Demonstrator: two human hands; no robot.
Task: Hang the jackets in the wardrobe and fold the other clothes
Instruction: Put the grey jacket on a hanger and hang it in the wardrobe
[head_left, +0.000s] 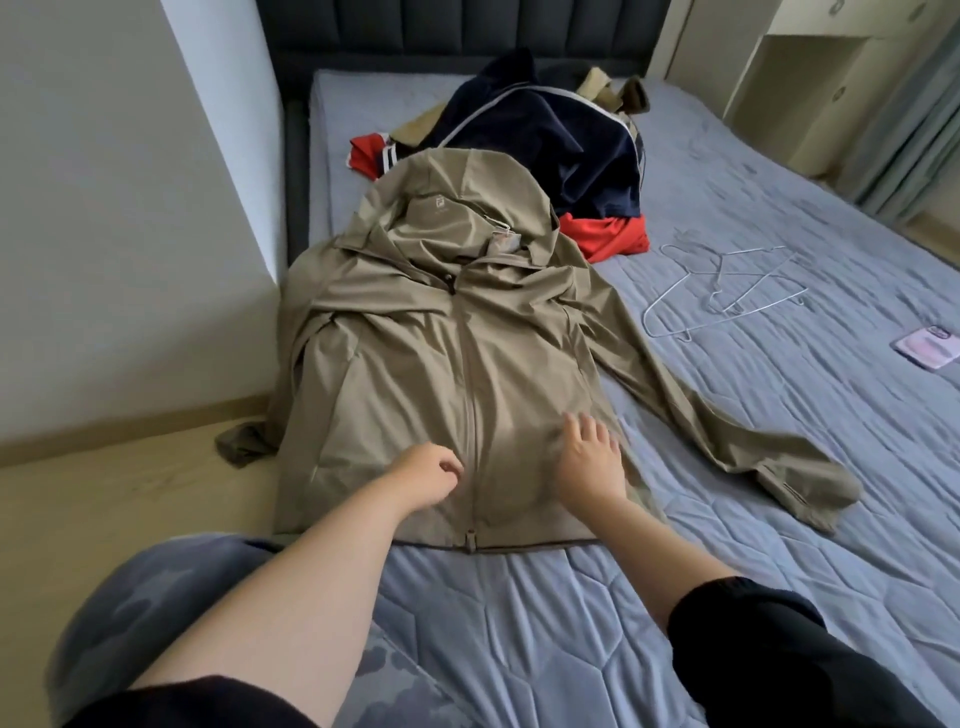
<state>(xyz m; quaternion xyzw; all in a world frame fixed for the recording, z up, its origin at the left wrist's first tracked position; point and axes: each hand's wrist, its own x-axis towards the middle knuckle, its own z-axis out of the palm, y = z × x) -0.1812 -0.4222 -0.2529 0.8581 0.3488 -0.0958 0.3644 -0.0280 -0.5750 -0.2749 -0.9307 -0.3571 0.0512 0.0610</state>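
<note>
A khaki hooded zip-up jacket (467, 338) is lying flat on the blue-grey quilted bed (779, 467) in the middle of the frame, while the right hand (587, 462) is pressing its lower front, grip wide and flat, and the left hand (428, 475) is resting beside the zip, fingers curled, grip unclear.

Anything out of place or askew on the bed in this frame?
One sleeve of the tan jacket has slipped over the edge of the bed and dangles toward the floor, while the other sleeve lies spread flat. Nothing else stands out.
</note>
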